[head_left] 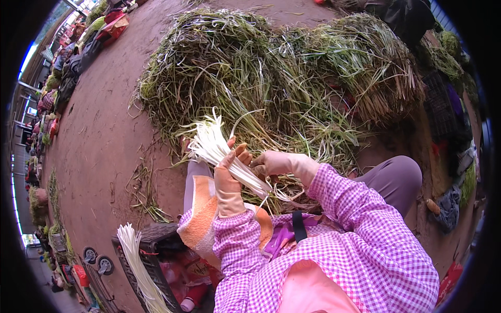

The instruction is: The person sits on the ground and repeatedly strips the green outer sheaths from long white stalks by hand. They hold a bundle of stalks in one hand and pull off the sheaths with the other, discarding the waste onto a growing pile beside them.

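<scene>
A bundle of long, pale white stalks (209,140) lies across my gloved left hand (229,180), whose fingers are wrapped round it. The stalks' loose ends fan out up and to the left; their other ends point down to the right. Close beside the bundle, my gloved right hand (276,163) has its fingers bent in toward the stalks. What its fingertips hold, if anything, is hidden. Just beyond both hands rises a large heap of green and brownish leafy stalks (250,68). An orange towel (203,214) drapes over my leg beneath the left wrist.
At the lower left stands a dark plastic crate (156,232) with red items inside and another white stalk bundle (136,261) along its edge. Two small wheels (105,265) lie further left. Leaf scraps (148,195) litter the brown floor. People and produce line the far left.
</scene>
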`<state>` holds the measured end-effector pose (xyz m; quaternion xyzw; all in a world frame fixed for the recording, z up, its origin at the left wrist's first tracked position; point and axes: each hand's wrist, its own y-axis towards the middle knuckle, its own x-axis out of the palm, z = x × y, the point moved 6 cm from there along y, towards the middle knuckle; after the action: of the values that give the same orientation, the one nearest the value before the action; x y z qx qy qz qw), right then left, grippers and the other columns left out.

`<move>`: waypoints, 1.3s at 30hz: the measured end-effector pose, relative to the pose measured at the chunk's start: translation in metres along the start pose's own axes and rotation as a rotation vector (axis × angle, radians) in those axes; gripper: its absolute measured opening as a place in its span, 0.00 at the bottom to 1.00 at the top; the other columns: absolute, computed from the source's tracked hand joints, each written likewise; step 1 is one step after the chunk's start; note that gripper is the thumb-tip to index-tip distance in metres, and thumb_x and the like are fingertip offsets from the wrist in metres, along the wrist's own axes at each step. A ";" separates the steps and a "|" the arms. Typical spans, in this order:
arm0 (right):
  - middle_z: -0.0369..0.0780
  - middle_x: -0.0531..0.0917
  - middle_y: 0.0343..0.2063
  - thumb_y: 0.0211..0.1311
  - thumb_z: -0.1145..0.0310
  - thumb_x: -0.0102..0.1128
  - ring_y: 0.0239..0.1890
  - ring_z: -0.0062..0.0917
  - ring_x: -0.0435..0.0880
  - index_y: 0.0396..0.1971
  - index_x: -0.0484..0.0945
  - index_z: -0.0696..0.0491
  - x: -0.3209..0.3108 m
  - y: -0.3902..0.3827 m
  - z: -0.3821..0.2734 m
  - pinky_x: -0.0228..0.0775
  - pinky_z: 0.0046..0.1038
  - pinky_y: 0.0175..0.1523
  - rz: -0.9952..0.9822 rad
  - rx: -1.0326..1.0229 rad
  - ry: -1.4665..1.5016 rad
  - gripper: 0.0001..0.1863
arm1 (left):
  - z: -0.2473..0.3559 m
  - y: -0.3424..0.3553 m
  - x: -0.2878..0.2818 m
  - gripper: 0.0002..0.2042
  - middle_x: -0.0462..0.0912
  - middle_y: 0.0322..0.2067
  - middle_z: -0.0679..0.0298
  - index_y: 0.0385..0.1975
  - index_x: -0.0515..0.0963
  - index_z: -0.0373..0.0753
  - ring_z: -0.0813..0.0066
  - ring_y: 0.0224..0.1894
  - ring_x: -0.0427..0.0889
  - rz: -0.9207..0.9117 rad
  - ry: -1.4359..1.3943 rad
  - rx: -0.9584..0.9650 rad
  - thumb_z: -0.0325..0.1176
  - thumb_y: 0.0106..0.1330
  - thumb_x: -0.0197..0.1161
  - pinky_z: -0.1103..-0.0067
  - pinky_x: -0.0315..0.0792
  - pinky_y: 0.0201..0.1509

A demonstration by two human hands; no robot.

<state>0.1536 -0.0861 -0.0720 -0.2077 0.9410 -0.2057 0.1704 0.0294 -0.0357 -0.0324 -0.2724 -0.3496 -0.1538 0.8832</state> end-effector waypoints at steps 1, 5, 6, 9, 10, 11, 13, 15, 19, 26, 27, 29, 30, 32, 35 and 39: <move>0.44 0.87 0.29 0.69 0.61 0.54 0.23 0.26 0.85 0.47 0.81 0.52 -0.001 0.007 0.015 0.78 0.27 0.27 -0.192 0.093 0.420 0.14 | 0.006 0.001 -0.002 0.21 0.82 0.41 0.50 0.61 0.63 0.30 0.73 0.33 0.83 0.058 0.055 0.030 0.26 0.70 0.52 0.78 0.83 0.38; 0.43 0.87 0.34 0.65 0.58 0.61 0.30 0.23 0.86 0.43 0.81 0.55 -0.081 0.051 0.091 0.77 0.24 0.31 0.751 0.239 0.675 0.16 | 0.066 -0.004 -0.003 0.24 0.83 0.34 0.56 0.62 0.63 0.32 0.87 0.19 0.72 -0.026 0.011 0.510 0.21 0.64 0.54 0.88 0.71 0.21; 0.43 0.87 0.34 0.64 0.56 0.62 0.32 0.25 0.85 0.43 0.81 0.54 -0.089 0.062 0.099 0.77 0.27 0.34 0.783 0.251 0.364 0.17 | 0.069 0.001 -0.010 0.28 0.83 0.35 0.57 0.65 0.59 0.33 0.89 0.19 0.72 0.003 -0.143 0.455 0.22 0.63 0.55 0.89 0.70 0.20; 0.40 0.86 0.36 0.56 0.49 0.67 0.43 0.35 0.84 0.41 0.82 0.48 -0.101 0.094 0.113 0.73 0.34 0.51 0.653 0.475 -0.335 0.20 | 0.054 0.016 -0.025 0.29 0.84 0.40 0.50 0.70 0.48 0.36 0.86 0.18 0.74 0.177 -0.167 0.395 0.29 0.71 0.51 0.90 0.75 0.20; 0.39 0.86 0.36 0.55 0.48 0.67 0.43 0.35 0.84 0.40 0.83 0.47 -0.101 0.102 0.110 0.73 0.33 0.50 0.582 0.441 -0.380 0.20 | 0.035 0.023 -0.032 0.26 0.83 0.40 0.47 0.68 0.51 0.36 0.83 0.19 0.77 0.264 -0.288 0.198 0.28 0.72 0.49 0.88 0.78 0.20; 0.38 0.86 0.36 0.54 0.48 0.67 0.43 0.35 0.84 0.39 0.84 0.45 -0.102 0.106 0.107 0.74 0.33 0.49 0.509 0.453 -0.426 0.19 | 0.016 0.026 -0.032 0.23 0.83 0.40 0.46 0.64 0.56 0.34 0.82 0.19 0.78 0.283 -0.371 0.040 0.27 0.71 0.50 0.87 0.79 0.20; 0.35 0.87 0.35 0.59 0.56 0.66 0.38 0.26 0.84 0.40 0.85 0.45 -0.123 0.097 0.094 0.76 0.27 0.48 0.610 0.463 -0.295 0.12 | -0.005 0.027 -0.033 0.17 0.83 0.41 0.47 0.57 0.65 0.31 0.83 0.20 0.78 0.330 -0.306 -0.040 0.29 0.72 0.51 0.89 0.77 0.19; 0.37 0.86 0.39 0.65 0.59 0.60 0.34 0.27 0.85 0.42 0.83 0.47 -0.149 0.071 0.062 0.79 0.28 0.42 0.877 0.162 -0.177 0.11 | -0.007 0.027 -0.029 0.15 0.82 0.34 0.55 0.53 0.71 0.28 0.85 0.20 0.74 0.304 -0.173 -0.011 0.32 0.73 0.53 0.89 0.73 0.19; 0.36 0.85 0.31 0.66 0.73 0.57 0.15 0.17 0.70 0.45 0.82 0.51 -0.121 0.031 0.054 0.69 0.19 0.20 0.515 0.218 0.593 0.10 | -0.001 0.022 -0.017 0.16 0.76 0.25 0.65 0.52 0.74 0.29 0.85 0.19 0.71 0.257 -0.010 0.016 0.33 0.70 0.58 0.88 0.70 0.20; 0.39 0.86 0.28 0.62 0.75 0.63 0.25 0.21 0.83 0.50 0.77 0.58 -0.027 -0.037 0.034 0.76 0.22 0.27 0.160 0.206 0.689 0.16 | -0.011 0.009 -0.016 0.12 0.81 0.26 0.63 0.46 0.79 0.33 0.82 0.18 0.73 0.314 0.253 -0.040 0.32 0.67 0.63 0.86 0.72 0.20; 0.39 0.86 0.29 0.61 0.75 0.63 0.26 0.20 0.83 0.49 0.77 0.57 -0.019 -0.045 0.034 0.77 0.22 0.28 0.195 0.260 0.572 0.16 | -0.012 0.007 -0.015 0.13 0.81 0.26 0.63 0.46 0.80 0.33 0.82 0.18 0.74 0.290 0.320 -0.023 0.31 0.65 0.65 0.86 0.71 0.19; 0.36 0.85 0.31 0.61 0.77 0.64 0.27 0.16 0.81 0.46 0.78 0.57 -0.005 -0.058 0.022 0.75 0.20 0.30 0.237 0.140 0.658 0.13 | -0.016 0.001 -0.015 0.14 0.82 0.28 0.63 0.47 0.79 0.33 0.82 0.18 0.74 0.248 0.332 -0.024 0.32 0.63 0.67 0.86 0.71 0.19; 0.35 0.85 0.31 0.61 0.76 0.64 0.26 0.16 0.80 0.45 0.78 0.57 -0.002 -0.063 0.016 0.75 0.19 0.30 0.271 0.063 0.604 0.13 | -0.016 -0.002 -0.017 0.15 0.82 0.29 0.63 0.47 0.79 0.33 0.81 0.18 0.74 0.246 0.309 -0.029 0.32 0.63 0.68 0.86 0.71 0.19; 0.34 0.84 0.28 0.62 0.74 0.64 0.25 0.15 0.79 0.46 0.79 0.56 0.006 -0.069 0.013 0.73 0.19 0.29 0.305 0.085 0.516 0.12 | -0.017 -0.007 -0.018 0.15 0.82 0.28 0.63 0.47 0.79 0.34 0.81 0.18 0.75 0.202 0.308 -0.058 0.32 0.62 0.69 0.86 0.72 0.19; 0.34 0.84 0.27 0.62 0.73 0.64 0.24 0.15 0.78 0.47 0.79 0.53 0.008 -0.073 0.014 0.73 0.20 0.29 0.380 0.107 0.246 0.13 | -0.021 -0.010 -0.016 0.13 0.82 0.26 0.62 0.43 0.81 0.31 0.80 0.18 0.76 0.115 0.362 -0.137 0.33 0.63 0.67 0.86 0.72 0.19; 0.37 0.87 0.31 0.63 0.68 0.63 0.26 0.21 0.83 0.48 0.80 0.48 0.007 -0.075 -0.001 0.75 0.23 0.31 0.512 -0.164 -0.293 0.13 | -0.034 -0.009 -0.016 0.11 0.81 0.20 0.64 0.41 0.83 0.32 0.81 0.17 0.76 0.074 0.528 -0.223 0.32 0.66 0.64 0.85 0.73 0.20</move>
<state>0.1714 -0.1511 -0.0388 -0.0045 0.9416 -0.0475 0.3332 0.0318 -0.0618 -0.0610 -0.3308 -0.0781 -0.2245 0.9133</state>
